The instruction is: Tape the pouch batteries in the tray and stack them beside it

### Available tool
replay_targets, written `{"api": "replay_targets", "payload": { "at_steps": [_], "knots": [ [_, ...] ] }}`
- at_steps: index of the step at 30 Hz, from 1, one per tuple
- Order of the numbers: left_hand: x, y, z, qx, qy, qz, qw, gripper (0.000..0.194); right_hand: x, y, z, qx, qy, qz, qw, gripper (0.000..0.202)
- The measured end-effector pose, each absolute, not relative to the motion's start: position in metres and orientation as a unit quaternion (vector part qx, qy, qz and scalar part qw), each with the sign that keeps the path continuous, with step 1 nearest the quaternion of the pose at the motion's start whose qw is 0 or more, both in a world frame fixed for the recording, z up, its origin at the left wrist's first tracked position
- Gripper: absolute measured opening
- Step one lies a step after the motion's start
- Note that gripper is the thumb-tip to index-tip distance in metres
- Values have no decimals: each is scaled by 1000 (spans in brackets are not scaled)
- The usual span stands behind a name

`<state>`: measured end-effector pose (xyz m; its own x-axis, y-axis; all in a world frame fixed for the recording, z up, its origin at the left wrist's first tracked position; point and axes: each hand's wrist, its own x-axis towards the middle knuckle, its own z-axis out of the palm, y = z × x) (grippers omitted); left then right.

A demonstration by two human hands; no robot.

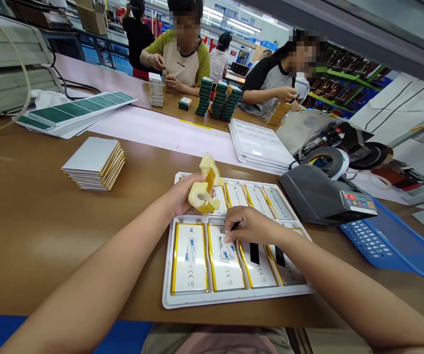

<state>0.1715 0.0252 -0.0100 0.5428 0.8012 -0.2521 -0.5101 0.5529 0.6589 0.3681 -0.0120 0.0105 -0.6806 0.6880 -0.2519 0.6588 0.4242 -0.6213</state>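
Note:
My left hand (184, 194) is wrapped round a pale yellow, notched holder (200, 195) with an amber strip, above the back row of a white tray (185, 300). The fingers of my right hand (243, 223) are pinched together over the front row, with a small black piece (235, 225) at the fingertips. Just below them, a white 3M-printed film (227, 250) lies on a flat battery cell (229, 279). The leftmost front cell (190, 273) also bears 3M film. Black strips (254, 253) lie on cells at the right.
A stack of cells (90, 160) stands at the left. White trays (259, 145) are piled behind. A black tape dispenser (318, 191) and blue basket (399, 243) stand at the right. Two people (187, 61) work across the table, beside green-and-white stacks (219, 101).

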Motion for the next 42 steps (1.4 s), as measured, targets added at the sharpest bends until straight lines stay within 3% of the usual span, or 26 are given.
{"api": "replay_targets", "payload": {
  "at_steps": [4, 9, 12, 15, 19, 27, 33, 39, 42],
  "knots": [
    [171, 25, -10, 256, 277, 388, 841, 25, 365, -18, 24, -363, -849, 384, 12, 21],
    [172, 28, -16, 226, 263, 381, 857, 26, 365, -14, 46, -244, -765, 591, -78, 26],
    [170, 30, -19, 206, 242, 403, 858, 27, 348, -13, 36, -352, -767, 536, -34, 23],
    [165, 33, -19, 172, 216, 476, 835, 29, 322, -17, 19, -454, -803, 386, 11, 14],
    [162, 36, -21, 130, 233, 514, 816, 29, 299, -17, 11, -444, -855, 266, 32, 11],
    [165, 34, -22, 105, 242, 510, 818, 26, 296, -6, 21, -347, -863, 358, -85, 12],
    [165, 33, -22, 101, 239, 515, 817, 25, 292, -12, 18, -403, -862, 306, -10, 10],
    [164, 32, -20, 99, 253, 517, 812, 25, 298, -11, 18, -369, -863, 341, -53, 13],
    [164, 32, -20, 96, 255, 512, 815, 25, 298, -13, 15, -411, -853, 322, -25, 11]
  ]
}}
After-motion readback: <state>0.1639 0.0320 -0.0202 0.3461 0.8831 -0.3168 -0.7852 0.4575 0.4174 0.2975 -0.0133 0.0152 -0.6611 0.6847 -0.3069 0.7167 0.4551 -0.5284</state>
